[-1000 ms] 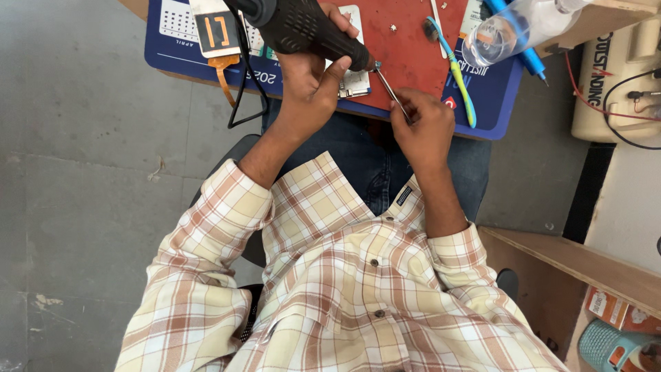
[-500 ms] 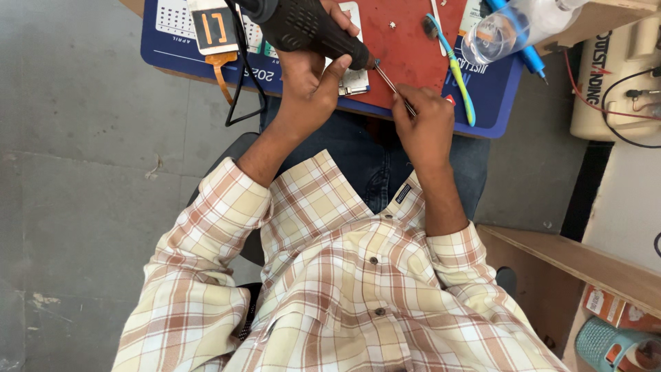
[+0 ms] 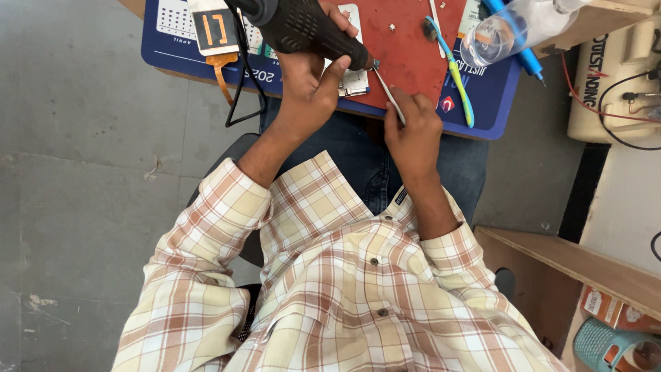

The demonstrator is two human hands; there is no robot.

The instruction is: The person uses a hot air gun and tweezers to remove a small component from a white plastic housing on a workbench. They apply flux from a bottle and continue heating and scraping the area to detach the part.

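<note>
Gripping a black hot-air tool [image 3: 303, 27], the left hand [image 3: 310, 83] is closed around its handle, with the nozzle aimed down at a small silver circuit part [image 3: 354, 81] on the red mat [image 3: 406, 48]. The right hand [image 3: 412, 127] is pinched tight on thin metal tweezers [image 3: 387, 93], whose tips meet the part just beside the nozzle. A blue toothbrush [image 3: 454, 69] lies nearby on the bench [image 3: 492, 103].

Right hand [image 3: 412, 127]: shifted slightly left and up toward the desk edge since a second ago; tweezers [image 3: 389, 95]: tip now nearer the hot-air tool's nozzle [image 3: 368, 63]; left hand [image 3: 310, 83]: thumb raised slightly against the black handle.
</note>
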